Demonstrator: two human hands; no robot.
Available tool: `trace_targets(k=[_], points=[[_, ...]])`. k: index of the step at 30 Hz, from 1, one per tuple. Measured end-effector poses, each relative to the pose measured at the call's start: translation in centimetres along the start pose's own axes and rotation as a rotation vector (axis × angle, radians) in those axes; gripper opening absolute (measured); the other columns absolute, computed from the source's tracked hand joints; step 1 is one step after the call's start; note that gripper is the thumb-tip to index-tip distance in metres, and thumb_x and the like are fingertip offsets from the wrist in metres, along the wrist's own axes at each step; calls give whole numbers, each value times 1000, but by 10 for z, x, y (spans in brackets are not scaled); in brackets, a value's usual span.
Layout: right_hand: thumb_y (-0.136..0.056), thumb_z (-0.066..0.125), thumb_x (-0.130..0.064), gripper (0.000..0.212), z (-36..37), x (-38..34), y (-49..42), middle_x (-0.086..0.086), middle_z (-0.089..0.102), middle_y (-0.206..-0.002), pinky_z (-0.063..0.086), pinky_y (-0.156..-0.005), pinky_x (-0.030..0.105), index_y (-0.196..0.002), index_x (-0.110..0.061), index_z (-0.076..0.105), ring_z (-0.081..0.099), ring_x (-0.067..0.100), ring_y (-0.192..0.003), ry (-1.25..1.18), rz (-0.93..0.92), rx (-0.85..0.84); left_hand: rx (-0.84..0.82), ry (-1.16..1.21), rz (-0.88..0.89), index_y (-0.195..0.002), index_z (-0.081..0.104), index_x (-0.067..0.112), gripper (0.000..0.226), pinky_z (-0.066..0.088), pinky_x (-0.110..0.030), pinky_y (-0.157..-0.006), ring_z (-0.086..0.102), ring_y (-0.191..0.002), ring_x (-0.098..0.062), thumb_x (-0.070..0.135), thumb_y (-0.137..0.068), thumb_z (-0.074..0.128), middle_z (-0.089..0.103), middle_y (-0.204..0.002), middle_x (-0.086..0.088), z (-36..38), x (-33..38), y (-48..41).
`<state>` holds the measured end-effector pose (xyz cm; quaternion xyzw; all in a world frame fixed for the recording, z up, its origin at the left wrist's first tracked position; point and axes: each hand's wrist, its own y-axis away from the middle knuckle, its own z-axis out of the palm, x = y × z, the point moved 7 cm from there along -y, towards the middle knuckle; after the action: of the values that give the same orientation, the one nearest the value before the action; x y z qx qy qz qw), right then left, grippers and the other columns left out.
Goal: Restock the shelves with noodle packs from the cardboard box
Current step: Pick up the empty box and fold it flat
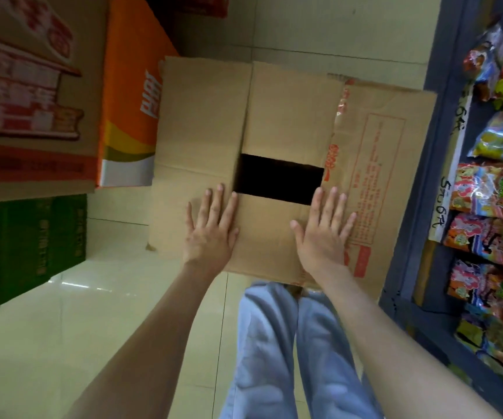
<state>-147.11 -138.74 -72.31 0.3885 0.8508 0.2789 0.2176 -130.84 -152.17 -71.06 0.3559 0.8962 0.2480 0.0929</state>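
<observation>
Cardboard box lies at 12 o'clock, its dark gap between left hand and right hand, both flat on flaps, empty, equally near; shelves at 3 o'clock.

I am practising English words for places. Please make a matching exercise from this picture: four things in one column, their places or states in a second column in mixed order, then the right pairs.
Things
1. box
2. packs
3. orange carton
4. left hand and right hand

Places or states
a. on the shelf, at the right
b. flat on the flaps
c. on the floor, with a dark gap on top
d. left of the box

Pairs: 1-c, 2-a, 3-d, 4-b
</observation>
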Motion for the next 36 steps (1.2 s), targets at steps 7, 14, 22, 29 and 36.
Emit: trace_targets(k=[7, 14, 22, 29, 36], points=[[-96, 23, -56, 75, 2, -11, 3, 11, -36, -147, -17, -110, 57, -141, -27, -30, -32, 24, -138, 74, 3, 39, -85, 257, -354, -142, -22, 28, 79, 0, -60, -112, -7, -147, -25, 63, -90, 25, -14, -160, -4, 17, -36, 23], [-89, 20, -70, 82, 13, -27, 6, 19, -29, -152, -15, -110, 57, -138, -33, -35, -26, 32, -141, 147, -28, -25, -101, 742, -873, -150, -17, 22, 115, 19, -55, -113, -3, -145, -40, 71, -76, 56, -27, -154, -16, 26, -49, 56], [-87, 16, -73, 85, 8, -16, 5, 6, -40, -149, -17, -111, 53, -133, -31, -42, -34, 22, -138, 99, 27, -63, 339, 1285, -933, -148, -18, 8, 124, 11, -34, -119, -6, -146, -25, 15, -71, 79, -26, -153, -19, 17, -35, 64], [-89, 28, -70, 92, -13, 22, -14, 9, -41, -148, -21, -108, 50, -138, -28, -37, -37, 23, -137, -87, 67, -86, 548, 767, -243, -142, 6, -12, 80, 23, -40, -116, 0, -133, -60, -11, -78, 56, -11, -134, -55, -41, 39, 45], [-101, 30, -40, 77, -30, 74, -16, 5, -31, -154, -18, -114, 41, -144, -15, -28, -27, 16, -141, -235, 40, -50, 797, 780, 217, -110, 37, 9, 33, 40, -34, -104, 44, -116, -45, -9, -83, 46, 27, -132, -23, -66, 64, 38]])
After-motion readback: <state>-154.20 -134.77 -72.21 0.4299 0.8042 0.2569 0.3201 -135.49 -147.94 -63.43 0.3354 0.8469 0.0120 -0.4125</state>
